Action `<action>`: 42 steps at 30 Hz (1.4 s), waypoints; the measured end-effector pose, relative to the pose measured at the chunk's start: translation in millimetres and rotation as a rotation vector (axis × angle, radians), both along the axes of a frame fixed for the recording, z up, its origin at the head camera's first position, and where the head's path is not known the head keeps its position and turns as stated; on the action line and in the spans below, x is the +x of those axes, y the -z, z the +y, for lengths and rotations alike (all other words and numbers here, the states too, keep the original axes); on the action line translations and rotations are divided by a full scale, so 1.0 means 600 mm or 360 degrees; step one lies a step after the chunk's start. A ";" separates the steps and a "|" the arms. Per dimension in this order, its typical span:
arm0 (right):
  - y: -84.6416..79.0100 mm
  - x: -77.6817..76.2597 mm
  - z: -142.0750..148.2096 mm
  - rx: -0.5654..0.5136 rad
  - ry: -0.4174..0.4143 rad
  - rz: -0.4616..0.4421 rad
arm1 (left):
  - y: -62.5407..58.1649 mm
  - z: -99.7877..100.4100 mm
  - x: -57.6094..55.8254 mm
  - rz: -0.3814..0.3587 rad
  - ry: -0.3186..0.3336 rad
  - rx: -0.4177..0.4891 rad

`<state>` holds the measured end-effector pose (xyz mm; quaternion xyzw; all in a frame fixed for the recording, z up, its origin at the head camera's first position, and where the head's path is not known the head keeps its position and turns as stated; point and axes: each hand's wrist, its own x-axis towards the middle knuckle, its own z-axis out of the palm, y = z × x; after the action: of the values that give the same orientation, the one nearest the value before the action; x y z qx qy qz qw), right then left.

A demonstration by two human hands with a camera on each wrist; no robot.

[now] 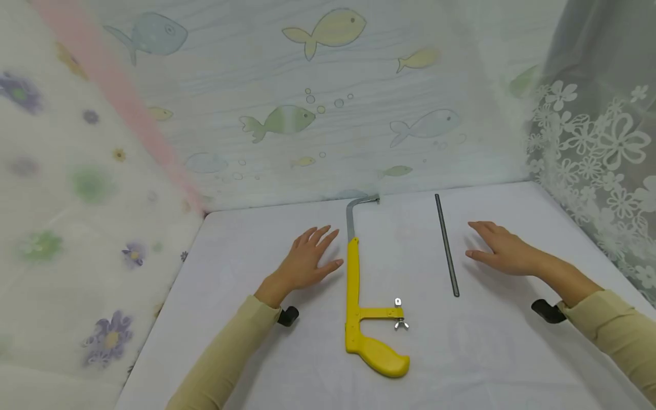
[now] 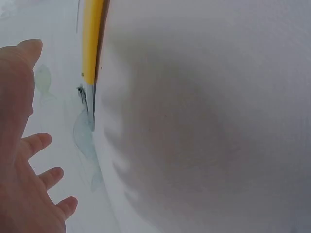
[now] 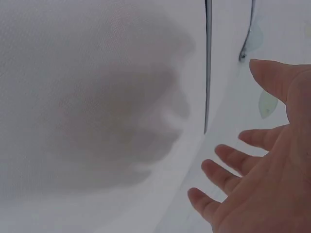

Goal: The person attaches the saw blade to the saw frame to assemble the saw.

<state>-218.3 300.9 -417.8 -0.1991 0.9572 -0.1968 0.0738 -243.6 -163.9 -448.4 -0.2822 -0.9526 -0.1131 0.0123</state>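
On the white table lies a hacksaw frame (image 1: 353, 285) with a yellow body, a yellow handle (image 1: 385, 357) toward the near side and a bare grey metal bow at the far end. A wing nut (image 1: 401, 324) sits on its short yellow arm; no blade spans the frame. To the right lies a thin dark hacksaw blade (image 1: 447, 245), apart from the frame. My left hand (image 1: 306, 259), fingers spread, hovers just left of the frame and holds nothing. My right hand (image 1: 504, 249) hovers right of the blade, fingers extended, also holding nothing.
The white-covered table (image 1: 246, 245) meets a fish-print curtain (image 1: 333, 85) along its far edge. A flowered sheet (image 1: 77, 228) hangs at the left, and a grey lace curtain (image 1: 605, 114) at the right.
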 end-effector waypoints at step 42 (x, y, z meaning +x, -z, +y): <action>0.004 -0.001 -0.032 -0.0205 0.0173 -0.0089 | 0.001 0.029 0.031 -0.0156 0.0088 0.0143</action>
<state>-219.2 281.5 -420.4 -0.1458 0.9494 -0.2672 0.0767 -225.1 -146.2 -448.7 -0.3018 -0.9378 -0.1696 -0.0247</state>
